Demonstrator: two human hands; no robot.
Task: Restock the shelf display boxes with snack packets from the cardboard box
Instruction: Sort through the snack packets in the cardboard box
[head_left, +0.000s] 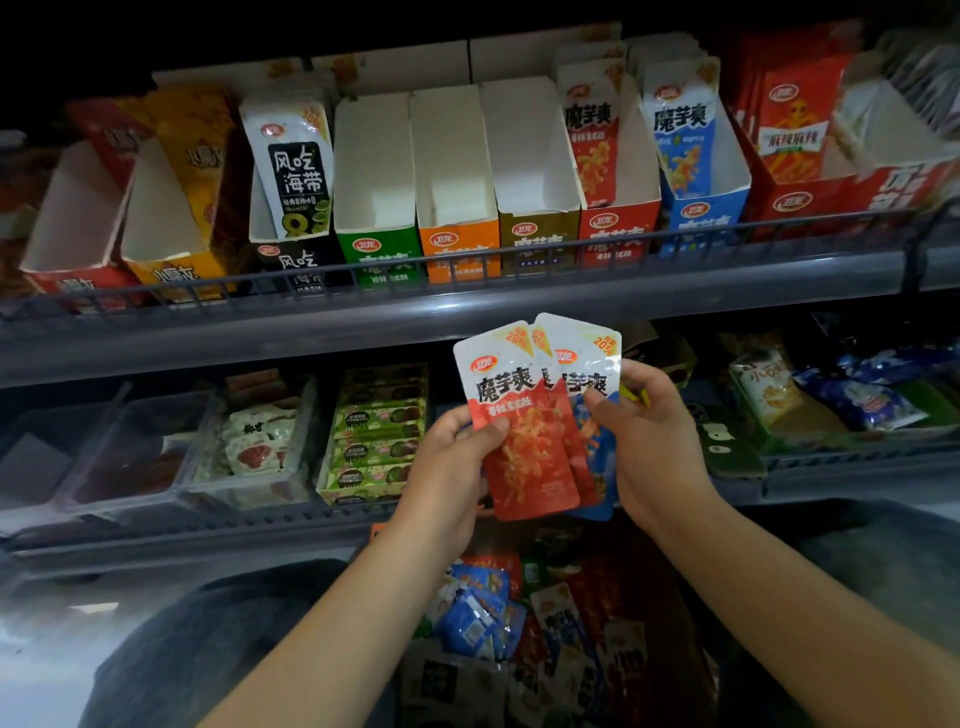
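Observation:
My left hand (449, 470) pinches a red-and-white snack packet (524, 447) at its left edge, thumb across the front. My right hand (649, 441) grips more fanned packets behind it, red ones and a blue one (602, 457). Both hands are held in front of the lower shelf, below the upper shelf rail. Above stand the display boxes: a green box (382, 249), an orange box (460, 244) and an olive box (537, 234) show bare white insides. The red box (618, 228) and blue box (706, 218) hold packets. The cardboard box (545, 623) of mixed packets sits below my arms.
A grey wire rail (467, 270) runs along the front of the upper shelf. Left of the green box stand a black seaweed box (291, 260), a yellow box (176, 270) and a red box (78, 280). The lower shelf holds clear bins (130, 457) and more snacks.

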